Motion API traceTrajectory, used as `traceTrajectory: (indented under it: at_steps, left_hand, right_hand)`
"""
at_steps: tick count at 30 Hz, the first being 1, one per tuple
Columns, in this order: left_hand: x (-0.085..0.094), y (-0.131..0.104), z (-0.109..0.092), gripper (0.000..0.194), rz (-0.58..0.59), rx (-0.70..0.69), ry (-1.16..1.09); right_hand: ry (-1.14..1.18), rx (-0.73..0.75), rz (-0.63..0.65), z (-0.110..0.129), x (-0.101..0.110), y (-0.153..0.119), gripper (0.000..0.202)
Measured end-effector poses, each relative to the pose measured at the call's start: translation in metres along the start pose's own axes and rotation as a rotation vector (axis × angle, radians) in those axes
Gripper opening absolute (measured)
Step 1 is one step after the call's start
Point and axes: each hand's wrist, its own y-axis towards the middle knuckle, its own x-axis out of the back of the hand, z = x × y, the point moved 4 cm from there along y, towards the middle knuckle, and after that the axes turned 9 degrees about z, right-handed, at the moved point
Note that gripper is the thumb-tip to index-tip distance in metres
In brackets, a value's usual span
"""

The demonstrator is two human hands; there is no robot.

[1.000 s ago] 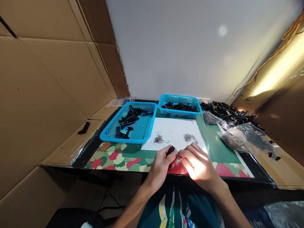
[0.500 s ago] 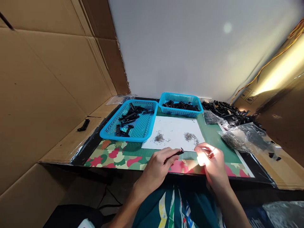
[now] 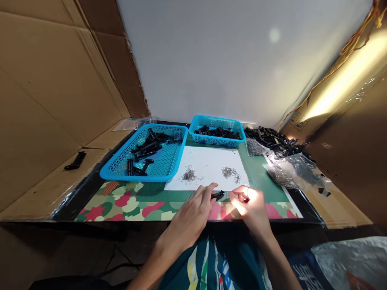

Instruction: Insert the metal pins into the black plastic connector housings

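My left hand (image 3: 196, 209) is closed around a small black plastic part (image 3: 218, 195), whose end sticks out to the right past the fingers. Just right of that end is my right hand (image 3: 249, 203), thumb and fingertips pinched together under bright light. Whatever sits in the pinch is hidden or too small to name. Beyond both hands lies a white sheet of paper (image 3: 208, 161). It bears two piles of tiny metal pieces, a left pile (image 3: 189, 175) and a right pile (image 3: 230, 173).
A blue basket (image 3: 178, 161) at left holds black parts; another blue basket (image 3: 217, 141) stands behind the paper. At right are a heap of black parts (image 3: 272, 139) and clear plastic bags (image 3: 290, 171). One black piece (image 3: 75, 160) lies on cardboard at far left.
The view has swung to the right. My right hand has come closer to the black part's end, and the part has been turned within my left hand.
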Motion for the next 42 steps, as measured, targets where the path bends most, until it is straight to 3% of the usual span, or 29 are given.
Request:
traceTrajectory:
  at_steps: [5, 10, 25, 35, 42]
  left_hand:
    - [-0.005, -0.002, 0.005, 0.028, 0.015, -0.068, -0.079]
    - [-0.01, -0.003, 0.007, 0.027, -0.006, -0.15, 0.009]
    - [-0.009, 0.002, 0.003, 0.021, -0.027, -0.151, 0.005]
    - [-0.011, 0.001, 0.005, 0.017, -0.009, -0.141, 0.053]
    - [-0.011, 0.0, 0.004, 0.019, -0.033, -0.152, 0.118]
  right_hand:
    - [-0.093, 0.027, 0.003, 0.001, -0.001, -0.002, 0.027]
    - [-0.169, 0.045, 0.057, 0.0, -0.005, -0.004, 0.026]
    - [-0.534, 0.131, -0.024, 0.0, -0.014, -0.01, 0.024]
    - [-0.462, 0.07, 0.118, 0.004, -0.011, -0.006, 0.03]
    - [-0.378, -0.033, 0.226, 0.011, 0.014, -0.012, 0.029]
